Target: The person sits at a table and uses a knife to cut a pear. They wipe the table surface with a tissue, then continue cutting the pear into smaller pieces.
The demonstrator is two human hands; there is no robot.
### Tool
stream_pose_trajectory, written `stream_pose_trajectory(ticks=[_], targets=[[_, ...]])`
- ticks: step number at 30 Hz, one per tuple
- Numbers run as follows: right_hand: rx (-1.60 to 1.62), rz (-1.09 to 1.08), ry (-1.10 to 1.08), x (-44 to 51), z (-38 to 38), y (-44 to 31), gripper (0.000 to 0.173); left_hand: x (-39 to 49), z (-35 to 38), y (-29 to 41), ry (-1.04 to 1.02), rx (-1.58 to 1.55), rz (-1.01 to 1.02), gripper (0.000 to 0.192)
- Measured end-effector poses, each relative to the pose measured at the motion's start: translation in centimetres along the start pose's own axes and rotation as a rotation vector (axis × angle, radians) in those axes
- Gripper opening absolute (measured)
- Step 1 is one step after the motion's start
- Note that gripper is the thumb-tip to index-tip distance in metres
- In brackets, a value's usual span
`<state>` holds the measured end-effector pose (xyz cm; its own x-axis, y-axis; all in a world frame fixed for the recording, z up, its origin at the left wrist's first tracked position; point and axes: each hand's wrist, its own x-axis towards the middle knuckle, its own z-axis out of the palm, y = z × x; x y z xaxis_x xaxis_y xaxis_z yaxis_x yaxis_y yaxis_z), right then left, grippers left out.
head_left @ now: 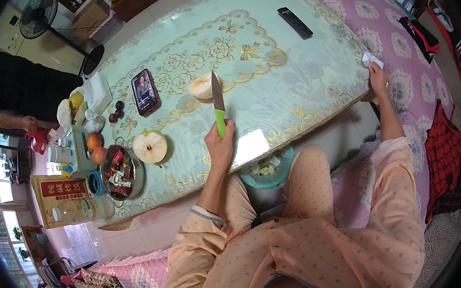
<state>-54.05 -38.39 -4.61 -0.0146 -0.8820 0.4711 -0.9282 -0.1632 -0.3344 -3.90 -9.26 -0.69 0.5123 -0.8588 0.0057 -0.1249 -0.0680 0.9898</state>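
My left hand grips the green handle of a kitchen knife, its blade pointing away from me over the table. Behind the blade lies a peeled piece of pale fruit, partly covered by it. Half a pear, cut face up, rests to the left of the knife. Far to the right, at the table's edge, my right hand pinches a crumpled white tissue. A teal bin with pale peelings inside stands below the table's near edge, by my knees.
On the table are a smartphone, a remote control, dark round fruits, a steel bowl of wrapped sweets, red fruits and jars. A person stands at the far left, near a fan.
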Motion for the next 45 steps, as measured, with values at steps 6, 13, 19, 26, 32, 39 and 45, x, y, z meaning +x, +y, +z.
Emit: stream_pose_trajectory(ticks=[6,13,19,26,32,39,45], targets=[[-0.026,-0.104,-0.077,-3.2,1.2,-2.1,0.036,0.1,-0.1,-0.1,0.018,0.023,-0.008,0.019],[0.141,-0.3,-0.209,-14.5,-1.6,-19.1,0.03,0.2,-0.4,-0.8,-0.01,-0.037,0.006,0.02],[0.385,-0.45,-0.252,-21.7,-2.9,-30.8,0.046,0.2,-0.2,-0.3,-0.023,-0.032,-0.002,0.021],[0.985,0.027,-0.563,-23.8,-3.2,-36.4,0.036,0.0,-0.2,-0.4,-0.025,-0.193,-0.03,0.019],[1.922,0.746,-0.746,-21.6,-4.2,-38.2,0.017,-0.6,-0.9,1.4,-0.027,-0.445,-0.102,0.02],[2.0,0.785,-0.781,-22.4,-4.3,-39.6,0.02,-3.1,-2.6,3.4,-0.092,-0.729,-0.238,0.021],[2.012,0.732,-0.923,-22.7,-4.4,-39.9,0.026,-2.8,-4.3,3.7,-0.151,-0.78,-0.284,0.023]])
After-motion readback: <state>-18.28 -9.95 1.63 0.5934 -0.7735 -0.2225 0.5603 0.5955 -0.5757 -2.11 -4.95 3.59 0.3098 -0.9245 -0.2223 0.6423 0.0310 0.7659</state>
